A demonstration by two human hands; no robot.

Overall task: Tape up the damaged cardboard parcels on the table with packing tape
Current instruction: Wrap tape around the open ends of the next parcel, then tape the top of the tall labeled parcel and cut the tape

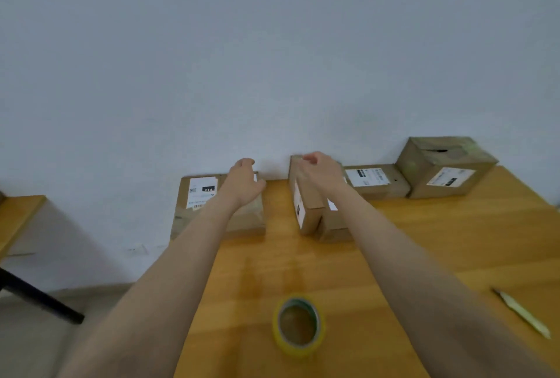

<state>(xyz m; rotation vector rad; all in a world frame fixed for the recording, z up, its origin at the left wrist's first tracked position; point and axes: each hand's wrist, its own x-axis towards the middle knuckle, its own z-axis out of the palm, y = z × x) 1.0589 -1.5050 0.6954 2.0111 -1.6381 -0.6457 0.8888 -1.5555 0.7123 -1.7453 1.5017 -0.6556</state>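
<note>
Right hand (318, 171): fingers bend over the top of the tall box (306, 199); too blurry to tell if it holds on.
Left hand (245, 183): loose, holds nothing, over the flat box (200, 195).
Tall box: stands on the table (454, 241), touching a low box (335, 223).
Tape roll (298, 324): yellow, lies flat between the arms, well apart from the boxes.
Thin pale tool (521, 314): near the right edge.

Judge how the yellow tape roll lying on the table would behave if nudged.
The tape roll lies flat on the glossy table, so it would probably slide, not roll. Its hollow core suggests it is fairly light and easy to hook with a finger.
</note>
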